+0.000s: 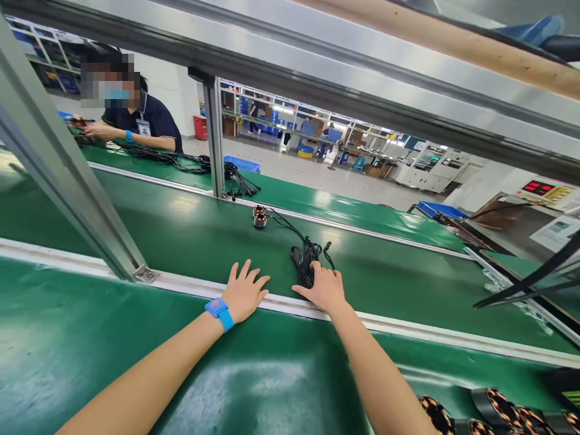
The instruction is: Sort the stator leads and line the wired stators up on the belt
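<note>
1. The left hand [244, 293] has its fingers spread wide, palm down, with nothing in them that I can see.
2. The right hand [325, 287] has its thumb well away from its bent fingers, so no pinch shows. Its fingers are at the black cable bundle [304, 260]; I can't tell if the tips touch it.
3. The copper-wound motor core [260, 217] sits past the left fingertips, well apart from them. A thin black cable seems to join it to the bundle by the right fingers.
4. This much looks done: the core and its cable lie together on the green belt [385, 272], and the cable is in loops.
5. Some seems left: more motor cores [498, 408] wait below and to the right of the right fingers. I see no long cables on those.
6. The white rail [430, 331] is the near edge, under the left palm and close to the right thumb.
7. There is open belt between the two hands and to the right of the right fingers.
8. A slanted metal post [90, 175] stands left of the left fingers, and a metal beam [317, 66] crosses beyond both hands.
</note>
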A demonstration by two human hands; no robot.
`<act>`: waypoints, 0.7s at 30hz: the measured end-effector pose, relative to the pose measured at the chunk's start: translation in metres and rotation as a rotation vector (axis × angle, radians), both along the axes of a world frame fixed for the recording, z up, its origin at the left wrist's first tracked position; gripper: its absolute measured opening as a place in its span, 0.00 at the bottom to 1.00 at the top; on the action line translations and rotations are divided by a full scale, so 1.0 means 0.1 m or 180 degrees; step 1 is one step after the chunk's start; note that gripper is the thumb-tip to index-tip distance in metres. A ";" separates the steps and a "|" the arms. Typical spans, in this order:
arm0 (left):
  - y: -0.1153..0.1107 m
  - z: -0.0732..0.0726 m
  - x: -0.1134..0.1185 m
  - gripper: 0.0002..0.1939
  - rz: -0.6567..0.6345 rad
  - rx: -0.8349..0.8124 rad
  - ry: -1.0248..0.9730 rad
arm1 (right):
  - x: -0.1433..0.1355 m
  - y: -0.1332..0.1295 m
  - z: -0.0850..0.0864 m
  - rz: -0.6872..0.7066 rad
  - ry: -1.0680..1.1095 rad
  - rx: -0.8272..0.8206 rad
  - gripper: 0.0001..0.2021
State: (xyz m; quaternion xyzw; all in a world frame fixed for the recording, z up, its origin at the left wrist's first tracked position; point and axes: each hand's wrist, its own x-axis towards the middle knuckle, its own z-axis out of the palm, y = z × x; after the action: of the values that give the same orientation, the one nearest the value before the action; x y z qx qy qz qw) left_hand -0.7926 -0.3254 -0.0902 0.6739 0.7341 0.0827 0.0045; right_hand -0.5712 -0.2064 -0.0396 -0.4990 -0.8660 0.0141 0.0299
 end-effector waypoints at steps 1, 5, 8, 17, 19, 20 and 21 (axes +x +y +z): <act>0.00 0.00 0.00 0.24 -0.0014 -0.0005 0.0010 | 0.03 -0.02 0.04 -0.0179 -0.0109 -0.0079 0.49; 0.01 0.01 -0.01 0.24 -0.0049 -0.0009 0.0043 | 0.04 -0.02 0.14 -0.0721 -0.0399 -0.0469 0.49; 0.03 -0.01 -0.01 0.24 -0.0070 -0.0006 0.0041 | 0.02 0.03 0.14 -0.0802 -0.0202 -0.0451 0.39; 0.07 -0.05 -0.01 0.24 -0.0167 0.0029 0.0024 | 0.29 0.18 0.60 -0.0752 0.1291 -0.0392 0.22; 0.07 -0.05 -0.02 0.24 -0.0176 0.0032 0.0009 | 0.35 0.20 0.93 -0.0667 0.1625 -0.0144 0.26; 0.08 -0.06 -0.02 0.25 -0.0181 0.0032 -0.0001 | 0.36 0.20 1.11 -0.0597 0.1798 -0.0001 0.29; 0.08 -0.06 -0.02 0.25 -0.0186 0.0030 -0.0012 | 0.36 0.20 1.29 -0.0518 0.1962 0.0145 0.30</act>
State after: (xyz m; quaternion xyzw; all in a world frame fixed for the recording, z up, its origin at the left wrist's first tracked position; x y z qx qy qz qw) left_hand -0.7947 -0.3178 -0.0960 0.6950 0.7137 0.0873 0.0051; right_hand -0.5352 -0.1866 0.0889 -0.5380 -0.7735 0.1429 0.3031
